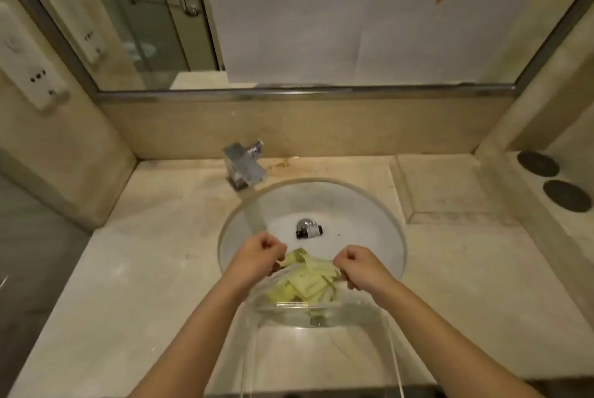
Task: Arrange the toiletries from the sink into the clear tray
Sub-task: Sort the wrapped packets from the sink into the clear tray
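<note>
In the head view, a clear tray [318, 330] is being gripped low in the frame's centre by the left hand [262, 253] and right hand [360, 266], fingers curled on its sides. Pale yellow sachets [308, 282] are being tilted over the sink [369, 224]; a dark small bottle [308, 232] is lying by the drain.

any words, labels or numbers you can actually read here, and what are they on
No text here can be read.
Small dark bottle lying by the sink drain: it has a label, too small and blurred to read.
Pale yellow packets in the clear tray: faint dark print, too blurred to read.
Wall sockets on the left: no legible markings.
Paper sheets on the mirror: blank apart from orange strips.
</note>
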Available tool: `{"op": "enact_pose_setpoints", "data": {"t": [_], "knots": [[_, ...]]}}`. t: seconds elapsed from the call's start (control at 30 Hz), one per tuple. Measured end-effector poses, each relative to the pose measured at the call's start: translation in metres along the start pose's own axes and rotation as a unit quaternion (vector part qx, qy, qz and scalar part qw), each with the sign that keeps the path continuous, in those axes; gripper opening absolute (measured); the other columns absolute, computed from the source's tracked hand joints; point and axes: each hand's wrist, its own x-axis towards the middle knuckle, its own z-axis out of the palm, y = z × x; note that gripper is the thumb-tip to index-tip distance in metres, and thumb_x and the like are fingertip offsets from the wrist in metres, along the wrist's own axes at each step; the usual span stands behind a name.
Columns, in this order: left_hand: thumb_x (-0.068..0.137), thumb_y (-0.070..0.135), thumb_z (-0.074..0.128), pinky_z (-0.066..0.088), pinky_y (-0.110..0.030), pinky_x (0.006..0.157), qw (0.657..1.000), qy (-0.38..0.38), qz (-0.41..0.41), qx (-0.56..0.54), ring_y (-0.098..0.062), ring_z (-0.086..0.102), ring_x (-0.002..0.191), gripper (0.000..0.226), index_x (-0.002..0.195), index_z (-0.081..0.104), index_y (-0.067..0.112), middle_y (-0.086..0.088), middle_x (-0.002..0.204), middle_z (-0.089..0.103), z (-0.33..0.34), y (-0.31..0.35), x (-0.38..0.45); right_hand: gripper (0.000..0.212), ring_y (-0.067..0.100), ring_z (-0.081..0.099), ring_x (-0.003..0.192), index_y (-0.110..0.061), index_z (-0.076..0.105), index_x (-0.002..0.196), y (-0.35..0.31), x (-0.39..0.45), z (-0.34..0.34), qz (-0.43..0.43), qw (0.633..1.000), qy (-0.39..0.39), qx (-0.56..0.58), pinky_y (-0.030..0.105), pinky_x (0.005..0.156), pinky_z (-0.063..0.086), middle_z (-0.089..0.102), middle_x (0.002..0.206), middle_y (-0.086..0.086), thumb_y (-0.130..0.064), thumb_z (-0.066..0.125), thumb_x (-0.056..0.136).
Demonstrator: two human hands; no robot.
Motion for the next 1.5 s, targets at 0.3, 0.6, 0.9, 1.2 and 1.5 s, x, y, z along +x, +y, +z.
{"op": "enact_pose_setpoints", "data": {"t": [0.3,0.6,0.9,1.2,1.5], "knots": [[0.091,0.021,0.053,0.043,-0.029,0.075,0.939,-0.137,-0.037,0.314,-0.024,0.06,0.088,0.012,0.081,0.054,0.014,-0.009,0.09,0.061,0.057,-0.048,0.073,0.029,0.035,0.046,0.123,-0.024,0.071,0.103,0.057,0.076,0.029,0.012,0.944,-0.048,-0.328,0.04,0.1,0.044,0.048,0.136,0.011,-0.021,0.044,0.092],[0.084,0.015,0.06,0.049,-0.038,0.089,0.892,-0.088,-0.029,0.443,-0.031,0.056,0.11,0.021,0.103,0.069,0.01,-0.011,0.115,0.059,0.093,-0.087,0.099,0.041,0.032,0.045,0.121,-0.01,0.054,0.124,0.072,0.109,0.045,-0.052,0.841,-0.15,-0.517,0.042,0.094,0.046,0.036,0.147,0.005,-0.013,0.059,0.083],[0.081,-0.001,0.057,0.046,-0.03,0.064,0.98,0.038,-0.073,0.182,-0.022,0.057,0.082,0.011,0.09,0.057,0.005,-0.007,0.093,0.062,0.085,-0.079,0.099,0.018,0.03,0.059,0.099,-0.005,0.06,0.103,0.072,0.102,0.038,-0.127,0.916,0.067,-0.375,0.034,0.075,0.046,0.058,0.114,0.009,-0.008,0.052,0.087],[0.081,-0.001,0.049,0.048,-0.031,0.064,0.991,0.044,-0.12,0.032,-0.026,0.056,0.069,0.023,0.068,0.063,0.012,-0.007,0.07,0.058,0.053,-0.067,0.088,0.029,0.027,0.048,0.116,-0.017,0.062,0.112,0.051,0.095,0.034,-0.011,0.962,0.08,-0.261,0.034,0.088,0.044,0.046,0.131,0.011,-0.022,0.064,0.083],[0.084,0.001,0.043,0.059,-0.053,0.078,0.987,0.043,-0.15,-0.038,-0.036,0.071,0.087,0.017,0.073,0.052,0.012,-0.023,0.095,0.069,0.041,-0.083,0.077,0.049,0.037,0.043,0.119,-0.03,0.049,0.136,0.068,0.125,0.05,0.052,0.868,-0.176,-0.461,0.041,0.101,0.041,0.036,0.137,0.015,-0.029,0.05,0.086]]}}
